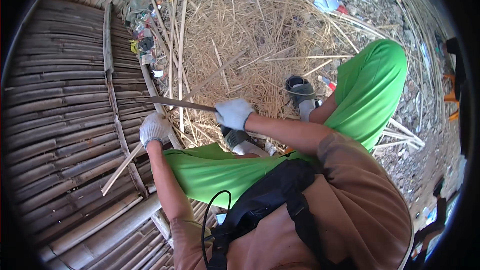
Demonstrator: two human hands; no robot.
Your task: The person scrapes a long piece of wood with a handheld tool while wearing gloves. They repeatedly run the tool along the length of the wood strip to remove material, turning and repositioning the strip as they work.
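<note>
My right hand (234, 113), in a white knit glove, is closed round the handle end of a long-bladed knife (182, 103). The dark blade points left, its tip above the bamboo slat surface. Just below that tip, my left hand (155, 129), also gloved, is closed on a pale bamboo strip (120, 170). One end of the strip sticks out toward the lower left. A strip in line with it runs up and right past the blade, over the shavings; whether it is the same piece I cannot tell. The gloves hide my fingertips and the knife's handle.
A dark bamboo slat platform (60, 100) fills the left side. Bamboo shavings (240, 25) cover the ground ahead, with long strips (181, 45) lying at their left. My sandalled foot (301, 92) is near a red-handled tool (327, 83). An orange object (451, 95) stands far right.
</note>
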